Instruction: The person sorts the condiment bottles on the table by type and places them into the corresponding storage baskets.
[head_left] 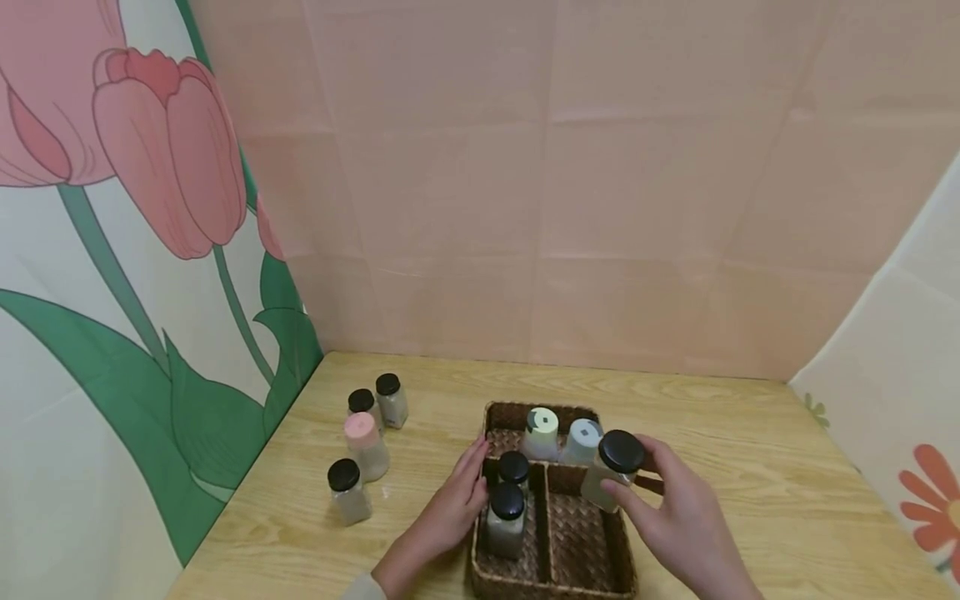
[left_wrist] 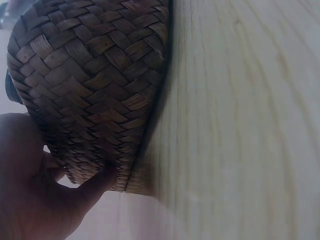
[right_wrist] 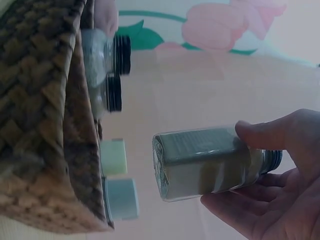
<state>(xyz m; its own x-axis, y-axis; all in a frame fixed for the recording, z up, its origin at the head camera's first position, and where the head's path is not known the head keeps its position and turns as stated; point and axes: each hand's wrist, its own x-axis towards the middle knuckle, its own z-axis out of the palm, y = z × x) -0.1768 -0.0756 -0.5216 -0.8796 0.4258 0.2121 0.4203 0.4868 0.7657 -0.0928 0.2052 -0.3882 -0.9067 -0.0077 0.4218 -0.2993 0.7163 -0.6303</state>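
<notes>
My right hand (head_left: pixel 682 508) holds a square glass jar (right_wrist: pixel 200 165) with a black lid, thumb on one side and fingers on the other. In the head view the jar overlaps the right front compartment of a brown woven basket (head_left: pixel 581 546); from the right wrist its base shows raised above the basket's rim. At the basket's left side, my left hand (head_left: pixel 450 507) grips the wall, its thumb (left_wrist: pixel 102 182) pressed on the weave. Two black-lidded jars (head_left: pixel 506 529) stand in the left front compartment. The back compartment holds a yellow-green-capped bottle (head_left: pixel 542 433) and a pale-blue-capped bottle (head_left: pixel 582 442).
On the table's left part stand a pink-capped bottle (head_left: pixel 366 450) and three black-lidded jars, one nearer the front (head_left: pixel 351 493) and two behind. A pink cloth backdrop (head_left: pixel 540 208) hangs along the table's back edge, and a tulip-printed cloth (head_left: pixel 165 250) hangs on the left.
</notes>
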